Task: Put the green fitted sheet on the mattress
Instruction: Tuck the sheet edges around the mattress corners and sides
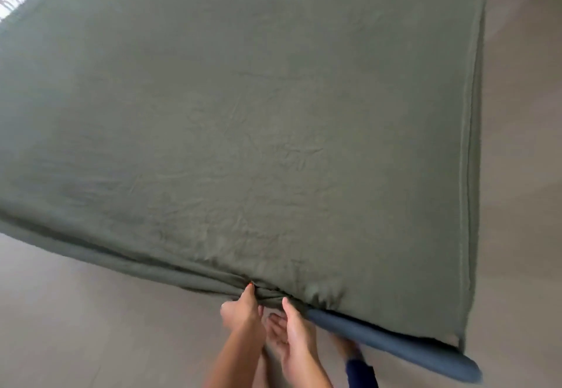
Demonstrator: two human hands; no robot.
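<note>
Floor: pale beige smooth floor point(76, 311) all round the low bed, brighter at the far left edge.
Sheet: the olive-green cotton fitted sheet point(243, 113) is spread over the whole top of the mattress, lightly creased toward the near side, its hem hanging down along the near edge and the right side.
Left hand: the person's left hand point(243, 308) is at the near edge, fingers curled round a gathered bunch of the sheet's hem.
Right hand: the right hand point(296, 336) is just beside the left, thumb up against the same bunch of fabric; its fingers are underneath, and I cannot tell whether they grasp it.
Feet: bare feet point(275, 326) on the floor below the hands, a dark blue trouser leg point(360, 372) to the right.
Mattress: dark blue-grey padded mattress edge point(395, 345) is uncovered at the near right corner, below the sheet's hem.
</note>
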